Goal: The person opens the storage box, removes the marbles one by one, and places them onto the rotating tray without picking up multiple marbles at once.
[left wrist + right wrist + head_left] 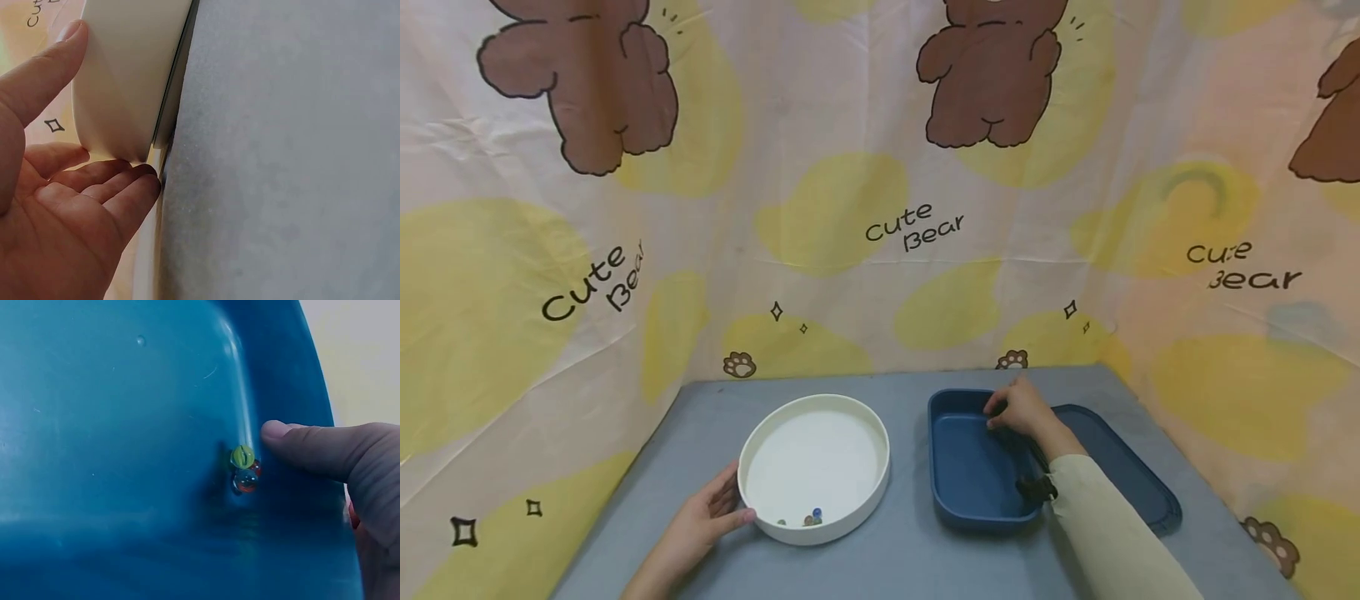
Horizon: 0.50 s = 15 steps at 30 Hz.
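The printed cloth [820, 200] hangs along the far and side edges of the grey table [910, 558], so it limits your reach past the far side. To your left sits the white dish [812, 446], probably light and stiff, best steadied by its wall; your left hand [706, 512] rests there, thumb and slightly bent fingers touching the outside without wrapping round it. To the right is the blue tray [966, 475], likely stiff plastic, and farther right a flat blue lid [1116, 458], partly covered by your sleeve [1112, 533]. Your right hand [1028, 412] is at the tray's far right corner, thumb and forefinger loosely bent and apart, nothing visible between them; you can't tell about the hidden fingers. Below that thumb, at the foot of the wall, lie a yellow-green marble [242, 456] and an orange-tinted marble [247, 482]; more small marbles [817, 513] sit inside the dish's near rim. Expect them hard, smooth and quick to roll: pinch each across its middle, though the tray wall crowds your fingertips
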Motion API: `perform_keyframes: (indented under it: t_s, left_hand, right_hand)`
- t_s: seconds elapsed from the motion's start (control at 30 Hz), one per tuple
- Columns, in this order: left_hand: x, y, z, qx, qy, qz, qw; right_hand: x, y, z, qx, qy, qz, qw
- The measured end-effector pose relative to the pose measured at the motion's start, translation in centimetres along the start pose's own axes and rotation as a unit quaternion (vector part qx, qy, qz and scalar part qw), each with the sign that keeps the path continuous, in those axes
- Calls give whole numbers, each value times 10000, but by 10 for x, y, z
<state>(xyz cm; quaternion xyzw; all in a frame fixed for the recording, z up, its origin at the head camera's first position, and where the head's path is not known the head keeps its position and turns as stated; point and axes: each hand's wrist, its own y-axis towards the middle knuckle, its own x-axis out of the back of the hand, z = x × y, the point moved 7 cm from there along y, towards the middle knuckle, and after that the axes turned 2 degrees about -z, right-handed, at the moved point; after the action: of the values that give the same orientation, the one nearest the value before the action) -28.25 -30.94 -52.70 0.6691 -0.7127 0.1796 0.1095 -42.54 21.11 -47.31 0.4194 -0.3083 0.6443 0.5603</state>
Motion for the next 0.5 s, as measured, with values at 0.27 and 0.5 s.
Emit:
perform_keyframes:
  t_s: [0.27, 0.5]
  left_hand:
    - [-2, 2, -2, -85, 38, 23, 10000]
    - [0, 1, -3, -37, 11, 15, 10000]
  right_hand:
    - [-8, 3, -3, 166, -227, 73, 9996]
    - [-13, 3, 0, 249, -514, 197, 9982]
